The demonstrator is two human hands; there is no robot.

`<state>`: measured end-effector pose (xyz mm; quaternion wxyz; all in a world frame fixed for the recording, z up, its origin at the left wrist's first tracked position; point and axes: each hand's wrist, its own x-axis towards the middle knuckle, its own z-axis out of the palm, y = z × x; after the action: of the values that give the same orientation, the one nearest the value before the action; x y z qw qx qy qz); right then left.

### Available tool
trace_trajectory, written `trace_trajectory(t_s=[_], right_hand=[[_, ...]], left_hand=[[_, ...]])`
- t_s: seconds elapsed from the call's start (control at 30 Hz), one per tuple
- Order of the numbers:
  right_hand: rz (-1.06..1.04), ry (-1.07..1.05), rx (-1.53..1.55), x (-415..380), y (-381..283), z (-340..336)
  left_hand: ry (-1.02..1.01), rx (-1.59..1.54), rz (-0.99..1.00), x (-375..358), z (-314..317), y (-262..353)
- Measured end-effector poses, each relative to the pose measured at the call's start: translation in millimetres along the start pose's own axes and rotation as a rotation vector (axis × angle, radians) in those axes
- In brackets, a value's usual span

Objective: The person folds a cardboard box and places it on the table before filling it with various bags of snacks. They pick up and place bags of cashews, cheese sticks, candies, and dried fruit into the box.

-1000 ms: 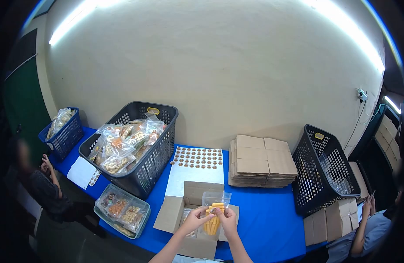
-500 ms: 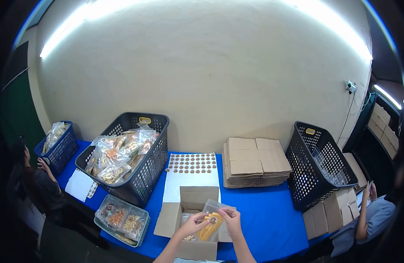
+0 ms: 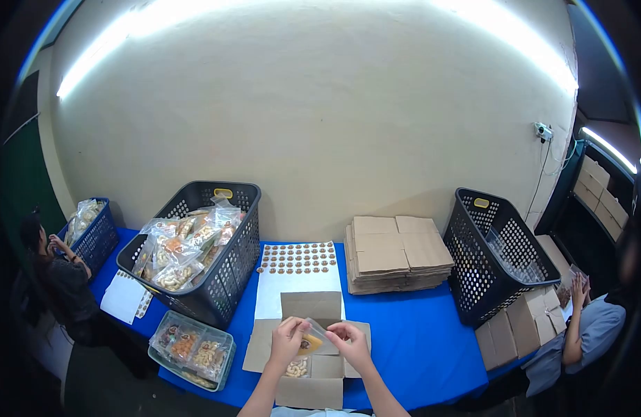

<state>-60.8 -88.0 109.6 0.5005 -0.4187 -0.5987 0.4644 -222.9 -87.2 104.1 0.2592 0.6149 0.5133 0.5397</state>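
Note:
A clear plastic bag of yellow stick snacks with a round label is held over an open cardboard box. My left hand is closed on the bag's left side. With its fingers pinched, my right hand grips the bag's upper right edge. Inside the box, below my left hand, lies a bag of pale curved snacks. Behind the box is a white sheet of round stickers, its lower part bare of stickers.
A black basket of packed snack bags and a shallow green tray of packets stand left. Folded cardboard is stacked behind right, beside another black basket. One person is at far left, another at far right.
The bag has tilted and shifted up and left, and my hands now sit higher over the box. At far right, the other person's hands have come up, holding a clear packet.

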Motion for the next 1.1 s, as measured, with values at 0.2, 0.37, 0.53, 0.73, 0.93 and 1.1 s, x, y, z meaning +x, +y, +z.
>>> trace_trajectory(t_s=[0.2, 0.37, 0.53, 0.73, 0.93, 1.1], right_hand=[[-0.266, -0.096, -0.254, 10.4, -23.5, 21.4], [-0.287, 0.023, -0.162, 10.3, -41.0, 56.4], [-0.301, 0.024, -0.115, 18.7, -53.3, 77.4], [-0.265, 0.003, -0.158, 11.6, -48.8, 81.4], [-0.098, -0.032, -0.027, -3.8, -34.2, 83.8], [-0.057, -0.025, 0.050, -13.9, -30.9, 86.9]], left_hand=[[0.046, 0.270, 0.251, 7.3, -8.2, 40.3], [0.229, 0.311, 0.240, 12.8, -29.0, 29.4], [0.486, 0.368, 0.209, 20.2, -42.1, 26.4], [0.623, 0.240, 0.069, 18.9, -41.1, 16.7], [0.696, 0.315, 0.107, 18.8, -41.3, 17.8], [0.648, 0.340, 0.123, 17.2, -44.1, 11.9]])
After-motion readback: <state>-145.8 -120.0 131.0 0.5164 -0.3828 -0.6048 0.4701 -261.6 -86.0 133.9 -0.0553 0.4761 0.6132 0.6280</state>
